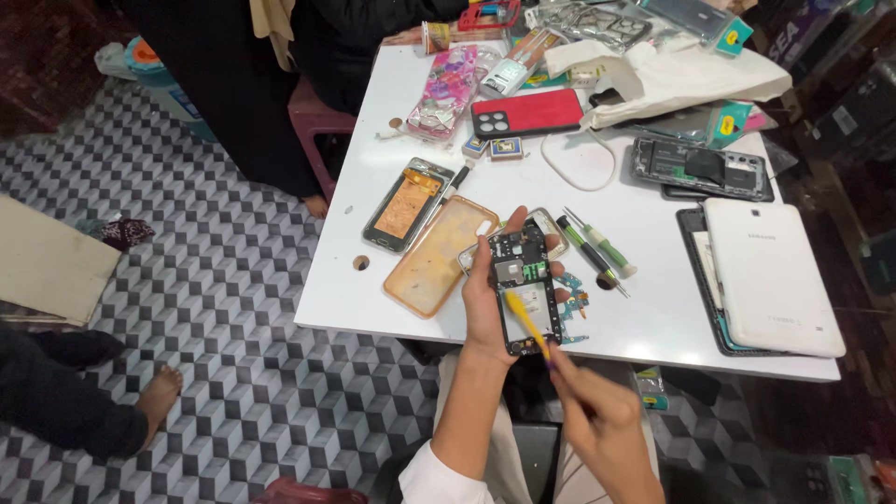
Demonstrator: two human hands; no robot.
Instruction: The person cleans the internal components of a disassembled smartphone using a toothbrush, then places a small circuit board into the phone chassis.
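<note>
My left hand point(485, 303) grips an opened phone point(525, 289), its back off, with the circuit board and green parts showing. My right hand point(602, 420) pinches a thin yellow tool point(525, 322) whose tip rests on the phone's middle. Both hands hover over the near edge of the white table point(373, 187). Just behind the phone lie an orange clear phone case point(437, 254), a silver phone frame point(551, 233) and two screwdrivers point(597, 247).
A phone screen assembly point(408, 205) lies left of the case. A white tablet point(770, 275), a dismantled dark device point(702, 168), a red phone case point(525, 113), a white cloth bag point(672, 79) and packaging crowd the table. Another person's bare foot point(157, 397) rests on the patterned floor.
</note>
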